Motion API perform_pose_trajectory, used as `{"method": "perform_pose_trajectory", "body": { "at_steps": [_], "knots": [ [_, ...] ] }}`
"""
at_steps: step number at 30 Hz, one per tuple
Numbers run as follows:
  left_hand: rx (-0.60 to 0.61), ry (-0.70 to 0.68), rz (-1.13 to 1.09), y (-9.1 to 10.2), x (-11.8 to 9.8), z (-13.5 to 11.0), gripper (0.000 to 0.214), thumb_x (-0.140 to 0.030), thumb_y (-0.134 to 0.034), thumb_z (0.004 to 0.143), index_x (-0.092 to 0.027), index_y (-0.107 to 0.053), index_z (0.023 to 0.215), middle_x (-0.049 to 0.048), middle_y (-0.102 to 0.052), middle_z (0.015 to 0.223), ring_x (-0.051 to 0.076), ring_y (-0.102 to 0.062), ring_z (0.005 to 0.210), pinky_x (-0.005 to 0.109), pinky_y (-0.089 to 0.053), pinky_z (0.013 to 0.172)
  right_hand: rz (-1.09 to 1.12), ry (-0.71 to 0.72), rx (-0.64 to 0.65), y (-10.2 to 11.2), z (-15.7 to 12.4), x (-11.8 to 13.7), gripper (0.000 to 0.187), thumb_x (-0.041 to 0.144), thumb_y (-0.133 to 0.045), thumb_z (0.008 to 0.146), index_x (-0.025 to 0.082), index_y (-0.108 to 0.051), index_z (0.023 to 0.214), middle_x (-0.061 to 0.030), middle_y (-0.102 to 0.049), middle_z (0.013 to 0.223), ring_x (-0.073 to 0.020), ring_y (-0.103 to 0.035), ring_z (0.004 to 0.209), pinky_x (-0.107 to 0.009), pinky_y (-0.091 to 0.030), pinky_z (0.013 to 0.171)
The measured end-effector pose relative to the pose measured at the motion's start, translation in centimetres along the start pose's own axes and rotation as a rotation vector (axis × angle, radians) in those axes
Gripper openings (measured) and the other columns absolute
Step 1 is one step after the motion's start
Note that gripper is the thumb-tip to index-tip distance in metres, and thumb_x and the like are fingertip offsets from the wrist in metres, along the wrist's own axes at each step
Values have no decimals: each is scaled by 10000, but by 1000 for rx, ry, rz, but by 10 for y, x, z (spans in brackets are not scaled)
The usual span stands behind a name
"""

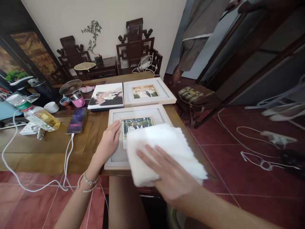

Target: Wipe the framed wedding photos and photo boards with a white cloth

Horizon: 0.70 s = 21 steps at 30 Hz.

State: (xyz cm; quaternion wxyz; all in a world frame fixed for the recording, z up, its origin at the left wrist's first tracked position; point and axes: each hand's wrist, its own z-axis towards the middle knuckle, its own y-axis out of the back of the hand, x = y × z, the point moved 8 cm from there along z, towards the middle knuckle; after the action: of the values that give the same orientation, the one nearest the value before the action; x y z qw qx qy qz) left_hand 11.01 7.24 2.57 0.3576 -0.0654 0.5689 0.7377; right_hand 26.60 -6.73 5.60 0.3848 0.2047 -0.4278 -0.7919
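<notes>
A white-framed photo (138,112) lies flat near the front edge of the wooden table (50,143). My left hand (110,140) rests flat on the frame's left side, fingers together and stretched out. My right hand (166,173) lies palm down, fingers spread, on a folded white cloth (164,140) that covers the lower right part of the frame. Behind it lie a second white-framed photo (147,92) and a frameless photo print (107,95).
On the table's left are a bottle (40,117) lying on its side, a phone (76,120) with a white cable (68,152), a pink cup (77,99) and a small fan (71,86). Carved chairs (135,44) stand behind. A person (197,35) stands at right; cables (257,152) lie on the red floor.
</notes>
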Motion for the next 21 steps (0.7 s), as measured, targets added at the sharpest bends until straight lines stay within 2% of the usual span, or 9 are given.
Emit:
{"method": "perform_pose_trajectory", "body": {
  "at_steps": [3,5,7,9,12,15,19,21],
  "knots": [
    [58,23,-109,5,4,0,432,-221,-449,920,-136,-585,1321,121,-521,1438,244,-470,1358,467,-350,1162,-14,52,32,-17,31,33,230,193,-538,839,112,-754,841,-193,-610,1316,-375,-553,1223,-548,-519,961],
    [101,28,-185,8,7,-2,455,-214,-462,910,-144,-559,1349,114,-491,1461,241,-451,1371,458,-344,1164,-55,99,56,-25,49,54,281,208,-508,877,62,-747,896,-260,-588,1308,-408,-581,1177,-572,-532,921],
    [118,4,-225,11,9,-4,483,-207,-492,891,-152,-540,1369,112,-474,1474,244,-436,1381,459,-332,1168,-102,85,79,-29,61,65,326,206,-482,895,2,-730,949,-316,-573,1288,-436,-587,1157,-588,-530,904],
    [101,-52,-225,12,8,-5,514,-193,-529,862,-162,-532,1376,116,-475,1476,252,-430,1385,468,-326,1170,-123,51,108,-34,67,68,343,208,-477,900,-20,-720,978,-334,-577,1268,-445,-585,1155,-607,-513,912],
    [83,-141,-166,10,3,-7,532,-149,-521,849,-145,-519,1381,142,-476,1473,258,-427,1389,483,-334,1165,-116,40,150,-39,64,67,318,236,-516,894,10,-735,944,-320,-595,1256,-434,-586,1159,-611,-497,927],
    [97,-133,-52,3,2,-6,499,-97,-419,888,-128,-516,1376,150,-486,1463,236,-439,1381,478,-353,1161,-135,26,117,-36,50,57,267,251,-583,861,43,-749,846,-307,-617,1235,-423,-597,1144,-604,-490,936],
    [64,-125,28,1,4,-4,474,-76,-377,906,-147,-547,1343,132,-527,1434,227,-465,1361,471,-379,1152,-165,-46,84,-22,16,25,199,215,-604,838,82,-752,827,-265,-623,1259,-381,-584,1176,-549,-488,970],
    [49,-135,37,0,6,-4,463,-76,-375,908,-134,-555,1331,145,-533,1426,230,-470,1357,467,-388,1147,-140,-44,80,-11,-4,8,169,178,-596,818,125,-736,739,-241,-617,1284,-376,-544,1231,-534,-477,996]
  ]
}}
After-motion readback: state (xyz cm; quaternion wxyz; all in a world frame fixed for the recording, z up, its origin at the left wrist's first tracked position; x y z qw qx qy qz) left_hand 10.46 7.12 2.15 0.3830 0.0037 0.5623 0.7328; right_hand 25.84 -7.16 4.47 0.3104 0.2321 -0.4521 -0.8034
